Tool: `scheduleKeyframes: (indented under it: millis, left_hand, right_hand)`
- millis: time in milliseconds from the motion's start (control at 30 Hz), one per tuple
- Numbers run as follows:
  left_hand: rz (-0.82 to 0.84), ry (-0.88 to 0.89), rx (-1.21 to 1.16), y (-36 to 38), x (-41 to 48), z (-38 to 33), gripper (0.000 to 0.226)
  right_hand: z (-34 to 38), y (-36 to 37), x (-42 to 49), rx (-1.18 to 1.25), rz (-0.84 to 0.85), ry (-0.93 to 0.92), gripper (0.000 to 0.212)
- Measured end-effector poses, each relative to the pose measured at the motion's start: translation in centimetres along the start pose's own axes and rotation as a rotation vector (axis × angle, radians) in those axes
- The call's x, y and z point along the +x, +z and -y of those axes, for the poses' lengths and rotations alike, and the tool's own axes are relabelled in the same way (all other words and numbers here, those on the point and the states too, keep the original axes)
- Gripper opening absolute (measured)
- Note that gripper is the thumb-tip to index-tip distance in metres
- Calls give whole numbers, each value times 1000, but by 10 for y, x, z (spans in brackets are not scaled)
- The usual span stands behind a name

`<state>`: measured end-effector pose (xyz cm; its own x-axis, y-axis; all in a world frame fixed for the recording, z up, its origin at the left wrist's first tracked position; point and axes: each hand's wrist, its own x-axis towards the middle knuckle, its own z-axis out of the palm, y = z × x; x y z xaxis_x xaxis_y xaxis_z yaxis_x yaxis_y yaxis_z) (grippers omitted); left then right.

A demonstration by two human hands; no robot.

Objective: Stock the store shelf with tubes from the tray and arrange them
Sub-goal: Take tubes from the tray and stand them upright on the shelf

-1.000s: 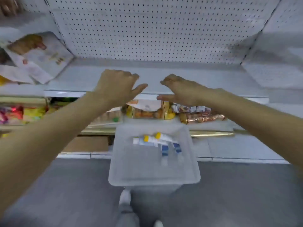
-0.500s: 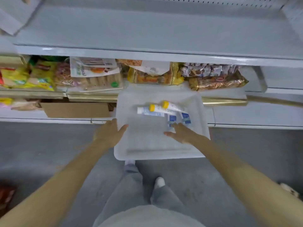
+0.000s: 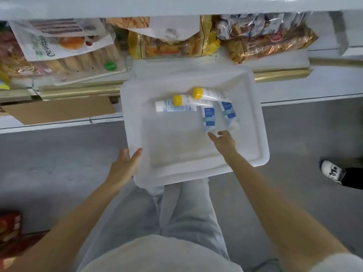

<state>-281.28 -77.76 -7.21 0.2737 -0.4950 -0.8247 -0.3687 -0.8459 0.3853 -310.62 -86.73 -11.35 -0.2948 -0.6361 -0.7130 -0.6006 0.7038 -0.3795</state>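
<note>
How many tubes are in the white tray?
5 in the white tray, it seems: one white-capped tube at the left, two yellow-capped tubes beside it, two blue-labelled tubes pointing toward the right hand. They overlap, so another may be hidden.

The white shelf [image 3: 275, 62] carries bagged snacks [image 3: 172, 42] packed side by side behind its gold front strip, and the white tray [image 3: 262, 134] before it holds several tubes [image 3: 209, 117] lying flat near its far wall.
</note>
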Motion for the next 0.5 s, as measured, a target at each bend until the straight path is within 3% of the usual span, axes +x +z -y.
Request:
scheduleKeyframes:
  millis: [200,300,400,500]
  left_hand:
    - [-62,-85,-139,6,0,-7,91]
    - [-125,-125,-204,13,-19,-26,75]
    - [-297,2,-98,28,-35,-40,62]
    - [-385,245,-31,39,-47,-65,60]
  right_hand:
    - [10,25,37,281,-62,85,57]
    - [9,34,46,254,-85,77,53]
    - [11,40,46,286,-56,126,47]
    - [17,39,28,481,100,225,42]
